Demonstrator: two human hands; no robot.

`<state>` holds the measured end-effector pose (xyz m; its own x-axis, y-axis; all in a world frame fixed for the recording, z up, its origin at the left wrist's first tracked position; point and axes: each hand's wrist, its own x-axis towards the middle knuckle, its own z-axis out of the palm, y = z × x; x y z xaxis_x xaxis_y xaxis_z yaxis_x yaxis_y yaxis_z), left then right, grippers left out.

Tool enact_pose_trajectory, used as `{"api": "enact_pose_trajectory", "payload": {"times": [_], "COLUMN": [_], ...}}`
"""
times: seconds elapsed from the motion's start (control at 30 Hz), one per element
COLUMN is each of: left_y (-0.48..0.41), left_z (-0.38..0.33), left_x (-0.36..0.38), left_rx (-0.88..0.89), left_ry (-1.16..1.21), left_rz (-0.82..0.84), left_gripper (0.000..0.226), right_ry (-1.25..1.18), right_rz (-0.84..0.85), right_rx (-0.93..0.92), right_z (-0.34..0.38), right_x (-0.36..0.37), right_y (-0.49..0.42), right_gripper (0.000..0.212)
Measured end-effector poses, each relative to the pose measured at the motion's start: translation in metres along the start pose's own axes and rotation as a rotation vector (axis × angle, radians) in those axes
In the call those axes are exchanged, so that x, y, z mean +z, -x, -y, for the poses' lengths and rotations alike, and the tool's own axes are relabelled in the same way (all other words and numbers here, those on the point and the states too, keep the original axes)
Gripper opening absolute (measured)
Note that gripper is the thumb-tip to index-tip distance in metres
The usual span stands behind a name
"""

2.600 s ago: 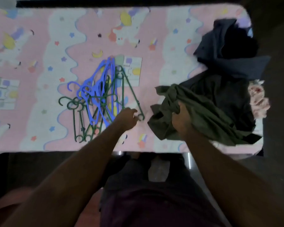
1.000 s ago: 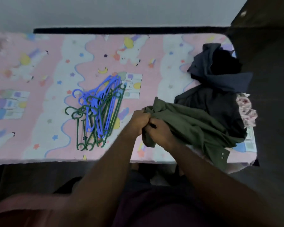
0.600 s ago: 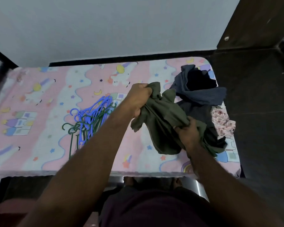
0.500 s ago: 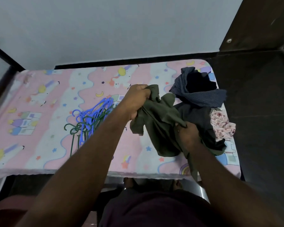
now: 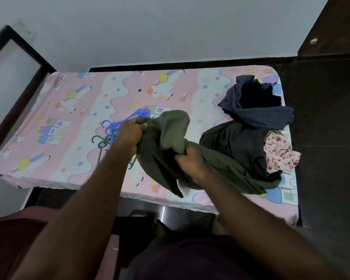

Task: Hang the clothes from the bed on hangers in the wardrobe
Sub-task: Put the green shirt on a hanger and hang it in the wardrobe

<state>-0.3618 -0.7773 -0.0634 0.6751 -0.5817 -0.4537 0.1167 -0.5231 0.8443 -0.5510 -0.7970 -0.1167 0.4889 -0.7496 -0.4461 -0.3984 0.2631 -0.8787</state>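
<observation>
Presently, the olive-green garment [image 5: 166, 136] is held clear of the bed [image 5: 55, 122], bunched between both hands above the near edge. Its lower end trails onto the sheet beside the pile of other clothes. The left hand [image 5: 129, 136] has its grip closed round an upper fold. The right hand [image 5: 192, 164] has its grip closed on a fold lower down.

Assessment: two holds set apart serve to shake the cloth open and find the collar or shoulders, which cannot yet be made out in the bundle. Neither hand holds a hanger.

The plastic hangers [image 5: 109, 131], blue and green, lie heaped on the sheet just behind the left hand and are partly hidden by it. They are presumably placed within reach for the next step.

To the right lie a dark garment [image 5: 236, 146], a striped navy garment [image 5: 261, 116] on its far side, and a pink patterned cloth [image 5: 279, 156] at the bed's edge, all unhung. The wardrobe cannot be identified with certainty.
</observation>
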Motion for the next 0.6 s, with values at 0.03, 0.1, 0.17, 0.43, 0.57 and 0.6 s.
{"api": "enact_pose_trajectory", "payload": {"times": [0.03, 0.1, 0.17, 0.43, 0.57, 0.6], "left_y": [0.001, 0.003, 0.008, 0.034, 0.031, 0.028], "left_z": [-0.006, -0.02, -0.038, -0.072, -0.065, -0.062], "left_x": [-0.005, -0.015, -0.026, -0.08, -0.108, -0.116], "left_rx": [0.064, 0.162, 0.199, 0.388, 0.408, 0.409], "left_ry": [0.022, 0.072, 0.157, 0.209, 0.213, 0.187], "left_rz": [-0.002, 0.041, 0.091, 0.373, 0.385, 0.38], "left_gripper": [0.022, 0.026, 0.027, 0.021, 0.019, 0.018], "right_ry": [0.034, 0.212, 0.412, 0.544, 0.282, 0.32], "right_rz": [0.037, 0.1, 0.075, -0.26, 0.047, 0.047], "right_rx": [0.111, 0.312, 0.36, -0.017, 0.019, 0.045], "right_z": [-0.01, -0.033, -0.043, -0.006, -0.012, -0.02], "right_x": [-0.006, -0.025, -0.051, -0.077, -0.029, -0.017], "right_y": [0.003, 0.003, -0.002, -0.044, -0.06, -0.063], "right_gripper": [0.014, 0.014, 0.026, 0.054, 0.021, 0.018]}}
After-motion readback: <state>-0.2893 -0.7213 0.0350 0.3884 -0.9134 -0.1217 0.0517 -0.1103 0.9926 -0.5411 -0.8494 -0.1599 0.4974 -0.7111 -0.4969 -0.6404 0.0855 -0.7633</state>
